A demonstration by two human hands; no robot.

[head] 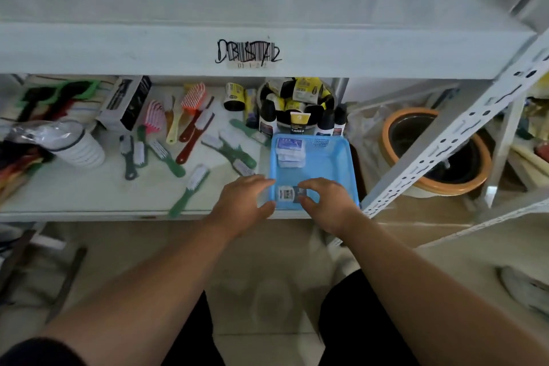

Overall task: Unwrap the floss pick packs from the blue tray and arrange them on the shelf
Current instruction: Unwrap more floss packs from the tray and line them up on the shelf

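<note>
Floss pick packs sit in two places inside the blue tray (341,163), which rests on the white shelf (74,193) just right of the frame's centre, its near edge at the shelf's front lip. That shelf is the largest thing in view, running across the middle of the frame under a beam with a scrawled barcode label (249,53). To the right of the tray, behind a slanted perforated upright (451,140), stands an orange-rimmed pot (481,163). Left of the tray, green-handled brushes (190,187) lie scattered, and behind it stands a cluster of black and yellow bottles (297,104). In the tray's far left corner lies a small stack of packs (291,151). At its near edge the right hand (329,202) pinches one pack (289,194) between thumb and fingers. The left hand (243,202) curls over the tray's near left corner, fingers bent and touching the rim; whether it grips anything cannot be told.
</note>
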